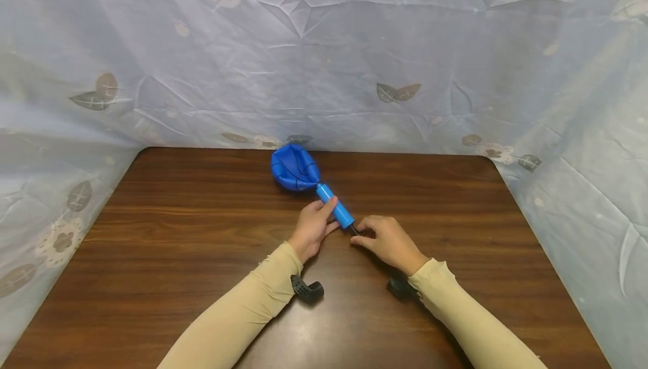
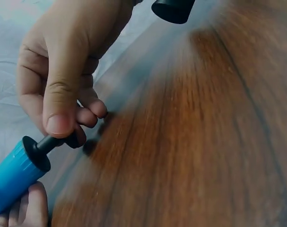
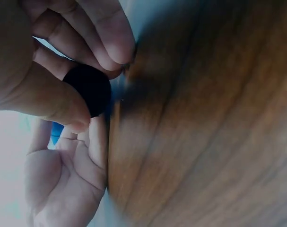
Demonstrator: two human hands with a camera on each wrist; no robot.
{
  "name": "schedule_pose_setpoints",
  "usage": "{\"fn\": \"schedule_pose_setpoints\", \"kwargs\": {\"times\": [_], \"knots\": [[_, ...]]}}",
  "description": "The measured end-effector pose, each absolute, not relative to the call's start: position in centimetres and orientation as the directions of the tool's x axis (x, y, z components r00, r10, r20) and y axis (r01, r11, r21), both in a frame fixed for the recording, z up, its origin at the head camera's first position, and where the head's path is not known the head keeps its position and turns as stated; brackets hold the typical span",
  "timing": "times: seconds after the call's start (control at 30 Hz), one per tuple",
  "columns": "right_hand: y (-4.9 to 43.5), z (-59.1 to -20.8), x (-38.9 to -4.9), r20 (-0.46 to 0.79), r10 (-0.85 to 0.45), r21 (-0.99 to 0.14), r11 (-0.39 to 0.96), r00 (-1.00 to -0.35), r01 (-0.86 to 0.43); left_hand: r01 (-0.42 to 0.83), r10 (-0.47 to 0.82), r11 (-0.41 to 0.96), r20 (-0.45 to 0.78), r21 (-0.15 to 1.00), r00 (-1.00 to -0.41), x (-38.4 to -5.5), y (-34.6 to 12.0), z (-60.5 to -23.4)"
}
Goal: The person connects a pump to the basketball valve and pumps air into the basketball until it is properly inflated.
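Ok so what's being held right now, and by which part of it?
The pump: the left grip holds its blue barrel, the right grip pinches its black handle.

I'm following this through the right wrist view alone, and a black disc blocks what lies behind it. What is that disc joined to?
Observer: The left wrist view shows it as a black handle whose rod runs into a blue pump.
Operator: What is at the pump's far end?
Observer: In the head view, a blue ball meets the pump there.
Operator: Does that ball look round and full?
Observer: No, its visible side is dented and creased.
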State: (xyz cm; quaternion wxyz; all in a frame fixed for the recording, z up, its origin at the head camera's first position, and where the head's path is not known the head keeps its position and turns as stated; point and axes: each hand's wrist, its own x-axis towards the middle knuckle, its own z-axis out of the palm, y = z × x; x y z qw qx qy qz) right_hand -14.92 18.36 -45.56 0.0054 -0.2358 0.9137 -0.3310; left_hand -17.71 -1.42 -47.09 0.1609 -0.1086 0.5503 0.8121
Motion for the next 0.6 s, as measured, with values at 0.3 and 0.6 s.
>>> {"fn": "schedule_pose_setpoints", "kwargs": {"times": [0.3, 0.6], "knots": [[19.0, -45.3, -14.1, 0.108, -0.455, -0.593, 0.684, -0.884, -0.425, -0.375, 0.151, -0.339, -0.344, 0.863, -0.927, -17.6, -1.3, -47.0], [21.0, -44.2, -11.9, 0.037, -0.510, -0.536, 0.715, -0.859, -0.448, -0.404, 0.226, -0.341, -0.343, 0.849, -0.912, -18.1, -2.1, -47.1]]}}
